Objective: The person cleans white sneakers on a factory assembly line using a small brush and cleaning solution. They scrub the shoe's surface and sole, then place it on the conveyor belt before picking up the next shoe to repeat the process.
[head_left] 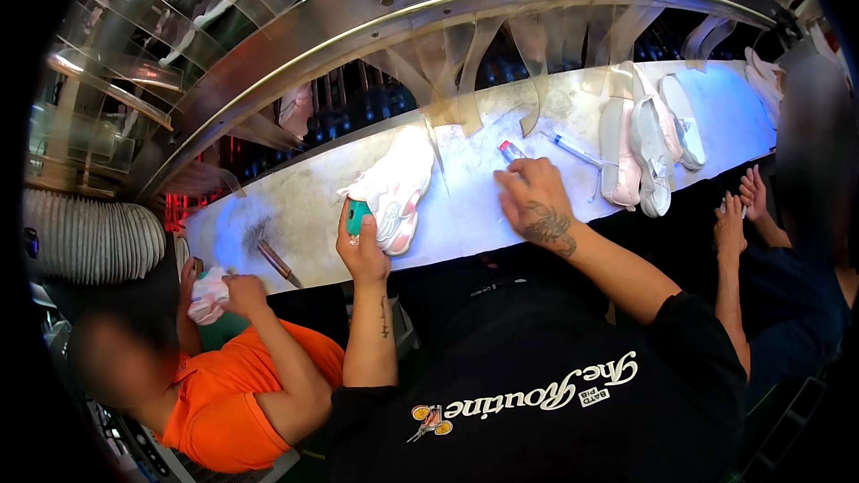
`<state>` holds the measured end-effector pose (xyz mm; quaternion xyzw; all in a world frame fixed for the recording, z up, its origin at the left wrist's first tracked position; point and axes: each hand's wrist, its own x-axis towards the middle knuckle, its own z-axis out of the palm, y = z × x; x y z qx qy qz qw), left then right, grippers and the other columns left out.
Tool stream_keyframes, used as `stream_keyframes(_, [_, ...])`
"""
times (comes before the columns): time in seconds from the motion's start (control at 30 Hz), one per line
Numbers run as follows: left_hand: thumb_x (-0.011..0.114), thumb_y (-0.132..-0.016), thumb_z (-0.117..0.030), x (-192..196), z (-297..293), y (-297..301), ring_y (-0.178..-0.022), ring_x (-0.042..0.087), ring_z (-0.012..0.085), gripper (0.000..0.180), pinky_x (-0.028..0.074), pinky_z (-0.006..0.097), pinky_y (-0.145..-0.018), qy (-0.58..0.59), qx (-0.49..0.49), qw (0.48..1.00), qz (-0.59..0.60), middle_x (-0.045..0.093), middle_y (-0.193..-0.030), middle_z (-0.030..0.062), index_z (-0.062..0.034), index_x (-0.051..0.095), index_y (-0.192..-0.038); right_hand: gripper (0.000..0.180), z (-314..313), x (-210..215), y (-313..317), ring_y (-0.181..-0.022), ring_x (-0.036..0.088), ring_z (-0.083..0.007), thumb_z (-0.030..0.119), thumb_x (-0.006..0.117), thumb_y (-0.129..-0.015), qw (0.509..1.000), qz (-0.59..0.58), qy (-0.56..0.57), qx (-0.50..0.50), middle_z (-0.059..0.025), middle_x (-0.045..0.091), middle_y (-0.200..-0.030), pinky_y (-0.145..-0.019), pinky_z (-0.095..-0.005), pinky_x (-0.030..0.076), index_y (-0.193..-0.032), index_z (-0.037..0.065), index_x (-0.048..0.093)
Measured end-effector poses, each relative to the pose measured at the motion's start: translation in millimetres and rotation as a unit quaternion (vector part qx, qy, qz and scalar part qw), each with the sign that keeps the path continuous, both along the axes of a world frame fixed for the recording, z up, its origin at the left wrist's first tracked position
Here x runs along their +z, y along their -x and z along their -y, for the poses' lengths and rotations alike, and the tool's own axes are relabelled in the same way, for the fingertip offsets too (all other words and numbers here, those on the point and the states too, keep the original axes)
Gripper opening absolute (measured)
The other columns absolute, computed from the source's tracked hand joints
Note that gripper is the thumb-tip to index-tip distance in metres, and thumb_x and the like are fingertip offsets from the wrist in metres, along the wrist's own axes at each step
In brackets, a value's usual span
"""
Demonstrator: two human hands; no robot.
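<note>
Head view: my left hand (362, 250) is closed around a teal bottle (356, 215), held upright at the near edge of the bench (465, 215). Just right of it lies a white-and-pink sneaker (394, 186), touching the bottle or nearly so; its long axis runs from near-left to far-right, and I cannot tell which end is the toe. My right hand (535, 199) rests palm-down on the bench, fingers curled, holding nothing, fingertips near a small red-capped tube (510, 151). A syringe (573, 149) lies further right.
</note>
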<state>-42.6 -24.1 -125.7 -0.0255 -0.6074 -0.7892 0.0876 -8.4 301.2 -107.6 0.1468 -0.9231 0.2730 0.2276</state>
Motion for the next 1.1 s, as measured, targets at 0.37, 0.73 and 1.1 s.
stream_keyframes(0.37, [0.058, -0.109, -0.009, 55.5, -45.9, -30.5, -0.152, 0.051, 0.0351, 0.06, 0.041, 0.048, -0.125, -0.007, -0.102, 0.994, 0.03, 0.047, -0.167, 0.0245, 0.0113, 0.042, -0.163, 0.109, 120.1, 2.9, -34.3, -0.149, 0.044, -0.0567, 0.052, 0.086, -0.089, 0.958, 0.131, 0.245, 0.067, -0.0423, 0.042, -0.159, -0.125, -0.0565, 0.039, -0.16, -0.012, 0.035])
stream_keyframes(0.73, [0.07, -0.099, -0.014, 43.3, -43.2, -31.7, -0.133, 0.064, 0.0337, 0.057, 0.051, 0.047, -0.116, 0.16, -0.161, 0.969, -0.1, 0.057, -0.159, 0.0254, 0.008, 0.06, -0.151, 0.048, -46.4, 107.1, -8.0, -0.086, 0.071, -0.0204, 0.033, 0.069, -0.105, 0.698, 0.116, 0.706, 0.009, -0.0115, 0.072, -0.118, -0.064, -0.034, 0.057, -0.139, 0.001, 0.06])
stream_keyframes(1.1, [0.081, -0.093, -0.009, 28.4, -53.9, -9.4, -0.106, 0.073, 0.023, 0.039, 0.059, 0.037, -0.099, 0.314, -0.145, 0.934, 0.094, 0.077, -0.119, 0.0168, 0.0037, 0.075, -0.129, 0.045, -289.8, 421.8, 267.0, -0.098, 0.075, -0.0297, 0.039, 0.074, -0.104, 0.921, -0.306, 0.177, -0.162, -0.0134, 0.08, -0.117, -0.087, -0.0428, 0.061, -0.127, 0.001, 0.075])
